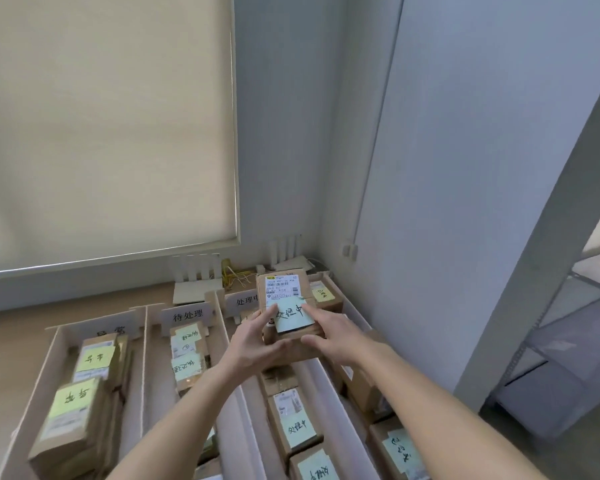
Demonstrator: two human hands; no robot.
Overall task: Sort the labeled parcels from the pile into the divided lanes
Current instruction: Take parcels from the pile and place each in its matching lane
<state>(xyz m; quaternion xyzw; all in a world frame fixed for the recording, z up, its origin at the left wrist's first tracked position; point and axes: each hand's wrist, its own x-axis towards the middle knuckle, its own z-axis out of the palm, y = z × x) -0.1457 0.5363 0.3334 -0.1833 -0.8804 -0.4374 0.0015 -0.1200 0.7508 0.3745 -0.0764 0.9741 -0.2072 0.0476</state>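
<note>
We hold a brown cardboard parcel [284,306] in the middle of the frame, raised above the third lane [253,403] from the left. Our left hand [253,341] grips its near left corner, the fingers curled under and the thumb [269,315] lying on top. Our right hand [333,334] holds its near right side, the forefinger [309,308] stretched over a pale blue note [291,315] with handwritten characters stuck on the parcel's top, below a white shipping label [280,285].

Below, across the lower half of the frame, white dividers [145,358] split the bench [11,337] into lanes, each with a paper sign at its far end; one sign [187,316] reads 待处理. The leftmost lane holds stacked parcels with yellow-green notes [96,357], the second lane parcels with pale green notes [187,365], the third lane parcels with blue notes [298,427], and the lane at lower right more noted parcels [395,448]. A drawn roller blind [104,126] fills the upper left, and a grey shelf frame [548,271] stands at the right
</note>
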